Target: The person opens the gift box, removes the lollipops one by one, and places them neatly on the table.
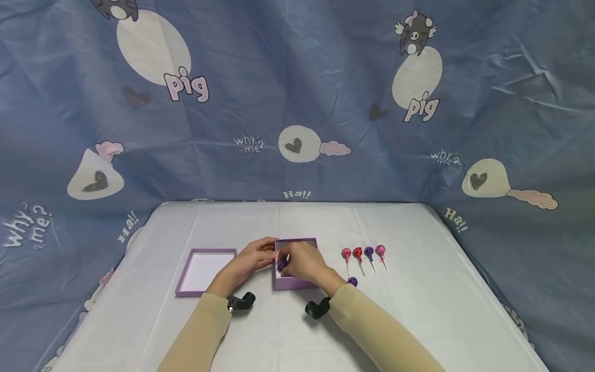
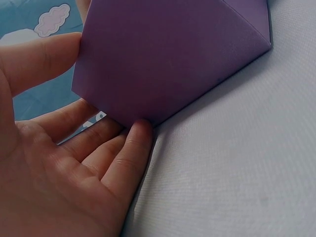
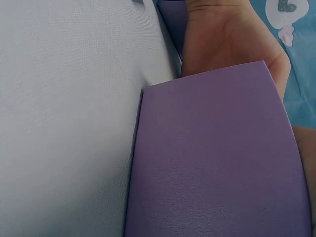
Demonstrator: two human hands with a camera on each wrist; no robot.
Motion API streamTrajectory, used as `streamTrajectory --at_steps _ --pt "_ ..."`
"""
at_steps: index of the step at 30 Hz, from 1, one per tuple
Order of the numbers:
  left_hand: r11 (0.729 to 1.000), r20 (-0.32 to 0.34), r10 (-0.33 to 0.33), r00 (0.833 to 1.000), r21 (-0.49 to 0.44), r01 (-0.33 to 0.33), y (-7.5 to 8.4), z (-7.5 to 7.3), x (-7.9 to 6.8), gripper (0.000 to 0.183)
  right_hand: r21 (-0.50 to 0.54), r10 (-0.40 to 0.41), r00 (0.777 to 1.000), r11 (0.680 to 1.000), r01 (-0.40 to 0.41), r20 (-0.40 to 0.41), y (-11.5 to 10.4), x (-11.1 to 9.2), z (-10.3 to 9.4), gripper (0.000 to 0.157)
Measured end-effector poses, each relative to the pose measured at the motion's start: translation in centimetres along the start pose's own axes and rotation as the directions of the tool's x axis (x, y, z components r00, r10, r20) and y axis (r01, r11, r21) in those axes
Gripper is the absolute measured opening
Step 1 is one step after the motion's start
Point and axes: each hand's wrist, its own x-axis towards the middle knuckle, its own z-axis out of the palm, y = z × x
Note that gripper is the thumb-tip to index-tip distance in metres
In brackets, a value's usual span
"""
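Observation:
A shallow purple box [image 1: 290, 283] with a pale inside stands at the middle of the table. At its left side, my left hand [image 1: 253, 258] holds it; in the left wrist view the thumb touches the rim and the fingers [image 2: 131, 158] lie along the wall and around the corner. My right hand [image 1: 302, 261] reaches into the box from the right, its fingers bent down around a purple-wrapped lollipop [image 1: 281, 265]. That lollipop's stick is hidden. In the right wrist view the box's wall [image 3: 212, 158] covers most of the right hand.
To the right, several lollipops lie in a row: pink [image 1: 346, 252], red [image 1: 357, 252], purple [image 1: 369, 251] and pink [image 1: 380, 250]. Another purple lollipop [image 1: 352, 281] shows partly behind my right wrist. The purple-edged lid [image 1: 183, 273] lies at the left on the white table.

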Motion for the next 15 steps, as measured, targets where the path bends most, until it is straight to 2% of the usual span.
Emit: streamTrajectory --at_steps 8,15 --pt "1.0 -0.009 -0.007 1.0 -0.001 0.007 0.15 0.13 0.08 0.051 0.038 -0.005 0.997 0.999 0.007 -0.075 -0.33 -0.18 -0.13 0.027" --pt "1.0 -0.011 -0.015 1.0 0.01 0.015 0.26 0.1 0.0 0.051 0.049 -0.004 0.996 0.999 0.008 -0.086 -0.53 -0.28 -0.21 0.027"
